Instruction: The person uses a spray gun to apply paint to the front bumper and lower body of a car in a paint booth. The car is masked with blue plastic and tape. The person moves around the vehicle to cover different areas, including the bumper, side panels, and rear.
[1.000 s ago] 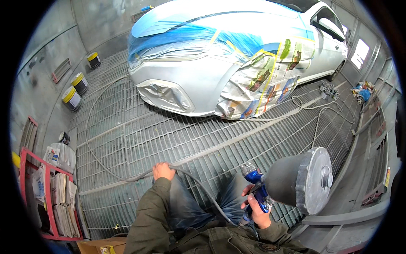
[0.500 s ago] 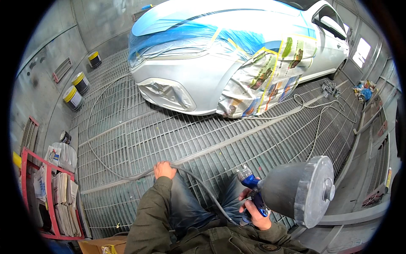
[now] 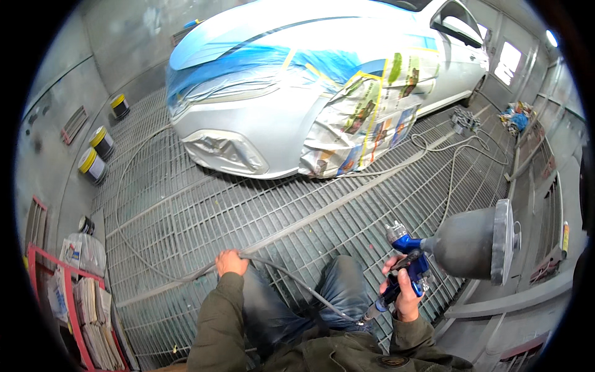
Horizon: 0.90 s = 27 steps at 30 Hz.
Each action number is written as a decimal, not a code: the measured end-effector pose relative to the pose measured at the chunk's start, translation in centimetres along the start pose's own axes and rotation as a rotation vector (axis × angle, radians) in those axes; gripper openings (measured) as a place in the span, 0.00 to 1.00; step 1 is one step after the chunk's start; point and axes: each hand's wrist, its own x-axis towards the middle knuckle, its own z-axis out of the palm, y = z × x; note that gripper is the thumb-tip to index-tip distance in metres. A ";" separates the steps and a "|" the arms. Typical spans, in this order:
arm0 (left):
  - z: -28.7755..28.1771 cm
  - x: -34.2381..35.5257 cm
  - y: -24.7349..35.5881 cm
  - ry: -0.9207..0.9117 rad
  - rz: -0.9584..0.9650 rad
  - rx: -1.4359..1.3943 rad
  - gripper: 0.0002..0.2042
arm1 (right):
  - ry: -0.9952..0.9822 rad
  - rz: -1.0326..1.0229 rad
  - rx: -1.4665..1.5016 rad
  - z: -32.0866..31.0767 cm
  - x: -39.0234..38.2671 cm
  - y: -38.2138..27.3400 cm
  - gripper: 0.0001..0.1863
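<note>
My right hand (image 3: 403, 290) is wrapped round the handle of a blue spray gun (image 3: 410, 260) with a silver nozzle. A large grey paint cup (image 3: 466, 243) is fixed to the gun and lies tilted on its side, lid to the right. From the gun's base a grey air hose (image 3: 288, 276) runs left across my knees. My left hand (image 3: 231, 263) is closed on that hose, which trails on over the floor grating. Ahead stands a white car (image 3: 260, 127), its headlight area under blue film (image 3: 226, 71) and its wheel area under taped newspaper (image 3: 347, 127).
Several yellow-lidded cans (image 3: 92, 165) stand along the left wall. A red rack (image 3: 69, 297) with folded newspapers is at lower left. Loops of hose (image 3: 455, 149) lie on the grating (image 3: 204, 217) to the right, near a pile of crumpled material (image 3: 515, 118).
My right hand has moved the spray gun right and slightly up, exposing the hose joint below it. My left hand stays on the hose. The car appears shifted left in view.
</note>
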 end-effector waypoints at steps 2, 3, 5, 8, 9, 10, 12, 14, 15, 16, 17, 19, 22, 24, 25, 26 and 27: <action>0.4 0.1 -0.4 0.030 -0.009 -0.002 0.19 | 0.046 -0.023 0.002 -0.6 0.5 -0.4 0.20; -0.1 0.1 0.1 0.010 -0.016 -0.017 0.20 | 0.078 -0.032 -0.010 -1.0 0.5 -0.6 0.20; 0.0 0.0 0.2 0.026 -0.013 -0.036 0.20 | 0.108 -0.044 -0.006 -1.9 0.8 -1.1 0.20; 0.0 0.0 0.1 0.023 -0.006 -0.026 0.21 | 0.169 -0.076 0.029 -2.7 1.4 -1.8 0.17; 0.0 0.1 0.0 0.020 -0.011 -0.010 0.20 | 0.182 -0.083 0.025 -3.0 1.7 -2.1 0.17; 0.0 0.2 -0.1 0.018 -0.018 0.006 0.20 | 0.194 -0.088 0.021 -3.2 1.8 -2.3 0.17; 0.0 0.7 -0.2 -0.008 -0.050 -0.021 0.21 | 0.207 -0.067 0.030 -3.2 2.0 -3.0 0.17; -0.1 1.2 -0.8 -0.033 -0.071 -0.038 0.22 | 0.194 -0.069 0.045 -3.0 1.9 -3.4 0.18; -0.2 1.4 -1.1 -0.045 -0.075 -0.041 0.22 | 0.174 -0.065 0.049 -3.0 1.8 -3.6 0.18; -0.2 1.5 -1.3 -0.057 -0.079 -0.047 0.22 | 0.153 -0.063 0.052 -3.1 1.7 -3.7 0.18; -0.4 1.4 -1.1 -0.074 -0.081 -0.050 0.21 | 0.140 -0.056 0.054 -3.3 1.5 -3.7 0.18; -1.1 1.5 -0.8 -0.107 -0.084 -0.056 0.21 | 0.138 -0.040 0.039 -3.8 1.4 -3.6 0.18; -1.0 2.0 -1.7 -0.103 -0.070 -0.047 0.23 | 0.147 -0.014 0.034 -4.0 1.1 -3.7 0.18; -1.2 2.0 -1.8 -0.089 -0.070 -0.050 0.23 | 0.143 -0.005 0.030 -4.2 1.0 -4.0 0.19; -1.3 2.0 -1.8 -0.083 -0.069 -0.052 0.23 | 0.132 -0.002 0.029 -4.2 0.8 -4.2 0.19; -1.3 1.9 -1.8 -0.079 -0.073 -0.044 0.22 | 0.121 0.000 0.027 -4.4 0.6 -4.2 0.19; -1.3 1.8 -1.7 -0.076 -0.077 -0.036 0.22 | 0.111 0.016 0.034 -4.7 0.3 -4.1 0.20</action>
